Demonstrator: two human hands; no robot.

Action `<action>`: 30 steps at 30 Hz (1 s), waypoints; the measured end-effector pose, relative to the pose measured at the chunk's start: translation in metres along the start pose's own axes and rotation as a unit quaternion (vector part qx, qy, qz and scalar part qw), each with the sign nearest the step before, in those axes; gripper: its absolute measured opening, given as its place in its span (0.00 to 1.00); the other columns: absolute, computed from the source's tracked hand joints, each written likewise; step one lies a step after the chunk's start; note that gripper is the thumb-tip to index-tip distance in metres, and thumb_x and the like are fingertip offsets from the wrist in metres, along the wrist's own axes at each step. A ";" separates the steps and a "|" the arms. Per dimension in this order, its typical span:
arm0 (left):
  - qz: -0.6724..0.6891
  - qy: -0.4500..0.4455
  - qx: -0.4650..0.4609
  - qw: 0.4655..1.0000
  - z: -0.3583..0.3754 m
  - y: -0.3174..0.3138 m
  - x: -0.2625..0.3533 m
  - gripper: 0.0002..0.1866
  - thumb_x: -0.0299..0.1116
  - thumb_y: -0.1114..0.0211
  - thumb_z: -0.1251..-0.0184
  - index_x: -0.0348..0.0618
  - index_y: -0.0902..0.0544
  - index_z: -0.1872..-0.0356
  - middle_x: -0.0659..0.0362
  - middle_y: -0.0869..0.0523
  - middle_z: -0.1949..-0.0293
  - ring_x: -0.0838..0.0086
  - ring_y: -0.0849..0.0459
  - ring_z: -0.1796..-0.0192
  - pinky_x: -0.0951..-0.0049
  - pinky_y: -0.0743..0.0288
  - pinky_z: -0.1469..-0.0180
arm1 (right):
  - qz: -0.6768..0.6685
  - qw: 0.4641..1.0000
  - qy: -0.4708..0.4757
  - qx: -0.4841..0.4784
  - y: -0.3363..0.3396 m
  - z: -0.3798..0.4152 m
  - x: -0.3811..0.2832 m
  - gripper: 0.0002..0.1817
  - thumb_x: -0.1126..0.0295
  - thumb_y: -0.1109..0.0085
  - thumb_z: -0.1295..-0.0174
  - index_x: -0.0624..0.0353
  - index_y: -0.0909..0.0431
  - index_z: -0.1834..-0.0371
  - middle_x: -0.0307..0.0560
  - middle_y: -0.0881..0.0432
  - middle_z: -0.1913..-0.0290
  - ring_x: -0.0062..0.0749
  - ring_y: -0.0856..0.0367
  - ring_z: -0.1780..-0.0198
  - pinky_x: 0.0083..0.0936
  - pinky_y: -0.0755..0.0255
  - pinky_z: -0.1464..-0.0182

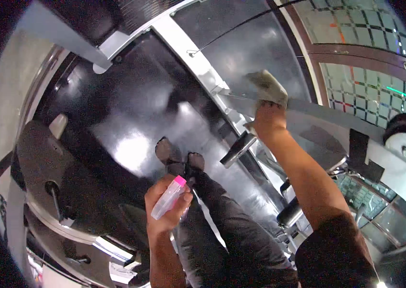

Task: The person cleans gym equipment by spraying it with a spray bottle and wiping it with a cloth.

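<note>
My left hand [155,198] is wrapped round a small translucent bottle with a bright pink cap [168,198], held tilted in front of my legs. My right arm reaches out to the upper right, where my right hand [269,119] is closed on a crumpled greyish cloth [273,88]. The cloth lies over or against a grey metal beam [304,109] of a machine frame; exact contact is hard to make out. Just below that hand, a dark cylindrical handle [238,150] with a shiny end sticks out from the frame.
Under my feet [167,150] is a dark glossy floor [131,110] with bright reflections. On the left stands a dark machine body [63,177] with small levers. A weight plate [405,146] sits at the far right, near tiled windows [366,86]. A padded roller [289,213] juts out by my right arm.
</note>
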State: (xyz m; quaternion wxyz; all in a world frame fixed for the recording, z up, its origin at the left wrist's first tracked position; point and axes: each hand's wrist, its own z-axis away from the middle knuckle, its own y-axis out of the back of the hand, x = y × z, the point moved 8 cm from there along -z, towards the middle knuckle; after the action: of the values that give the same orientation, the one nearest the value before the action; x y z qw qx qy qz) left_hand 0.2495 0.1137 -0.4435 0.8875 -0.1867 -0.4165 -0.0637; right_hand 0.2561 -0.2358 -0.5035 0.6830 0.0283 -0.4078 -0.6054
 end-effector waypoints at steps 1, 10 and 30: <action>-0.016 0.009 0.008 1.000 0.002 0.004 -0.003 0.09 0.24 0.25 0.41 0.39 0.17 0.63 0.62 0.17 0.69 0.81 0.19 0.73 0.79 0.25 0.71 | -0.041 0.999 0.002 0.007 -0.023 -0.027 -0.002 0.30 0.57 0.41 0.38 0.61 0.23 0.35 0.57 0.22 0.33 0.48 0.26 0.30 0.40 0.39 0.26; -0.002 0.032 0.042 0.999 -0.006 0.021 -0.063 0.09 0.22 0.25 0.43 0.39 0.17 0.64 0.59 0.15 0.66 0.75 0.16 0.65 0.72 0.22 0.60 | -0.086 0.988 0.104 0.081 -0.012 -0.082 -0.063 0.16 0.63 0.40 0.39 0.56 0.12 0.53 0.52 0.12 0.48 0.45 0.14 0.43 0.43 0.25 0.38; 0.117 0.132 0.037 0.984 -0.053 -0.039 -0.203 0.13 0.25 0.22 0.43 0.37 0.18 0.61 0.55 0.14 0.62 0.71 0.16 0.63 0.70 0.23 0.59 | -0.291 0.885 0.104 0.348 -0.082 -0.242 -0.127 0.22 0.69 0.41 0.36 0.65 0.25 0.40 0.67 0.18 0.46 0.62 0.19 0.43 0.48 0.23 0.40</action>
State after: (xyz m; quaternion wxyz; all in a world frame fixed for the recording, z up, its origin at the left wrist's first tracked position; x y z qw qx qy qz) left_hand 0.1462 0.0489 -0.6190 0.9421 -0.1911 -0.2736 0.0315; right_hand 0.3418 -0.2593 -0.7747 0.4605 0.4442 -0.4922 -0.5901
